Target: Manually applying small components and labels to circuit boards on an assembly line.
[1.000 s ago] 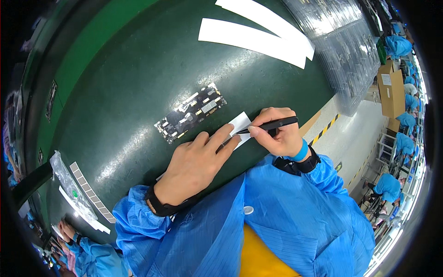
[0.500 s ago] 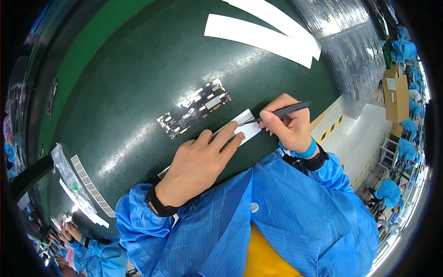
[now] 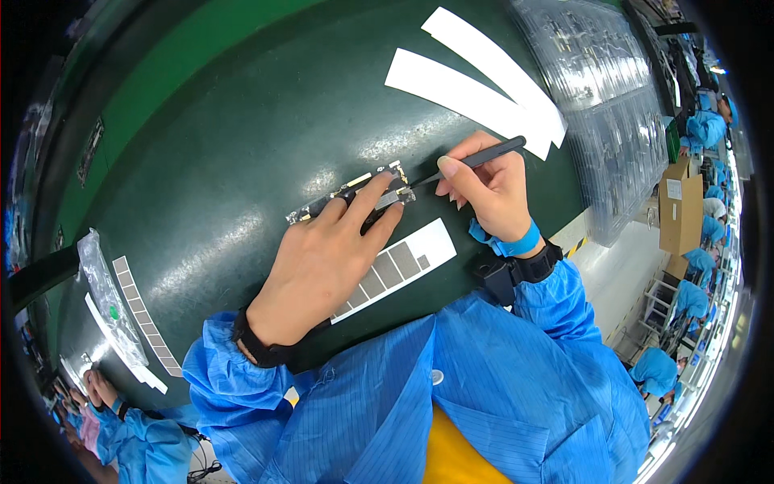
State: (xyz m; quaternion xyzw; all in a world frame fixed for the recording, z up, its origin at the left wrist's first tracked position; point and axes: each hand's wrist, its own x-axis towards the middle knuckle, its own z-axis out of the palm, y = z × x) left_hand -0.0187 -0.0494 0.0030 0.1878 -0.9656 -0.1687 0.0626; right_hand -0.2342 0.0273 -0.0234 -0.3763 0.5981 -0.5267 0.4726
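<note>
**Me:** Head view puts the narrow circuit board [image 3: 348, 196] on the dark green mat [image 3: 218, 153], just beyond my left hand [image 3: 326, 258]. That hand lies flat, fingers stretched out, with two fingertips [image 3: 389, 179] pinning the board's right end. It grips nothing.

**Colleague:** And your right hand?

**Me:** My right hand [image 3: 484, 189] is closed around black tweezers [image 3: 476, 157], pinched like a pen. Their tip meets the board's right end, beside my left fingertips. Whether a pad sits in the tip is too small to tell.

**Colleague:** What lies near you?

**Me:** A white backing strip with grey square pads [image 3: 397, 266] lies just nearside of the board, partly under my left hand. Farther off to the right lie two long white strips [image 3: 476, 81], and beyond them clear plastic trays [image 3: 613, 97]. Far left near me are another pad strip [image 3: 141, 319] and a clear bag [image 3: 101, 282].

**Colleague:** What might go wrong?

**Me:** I judge the board could skate on the mat if my fingertips ease off while the tweezers push. A pad might land crooked. My left wrist could also drag the backing strip along.
</note>
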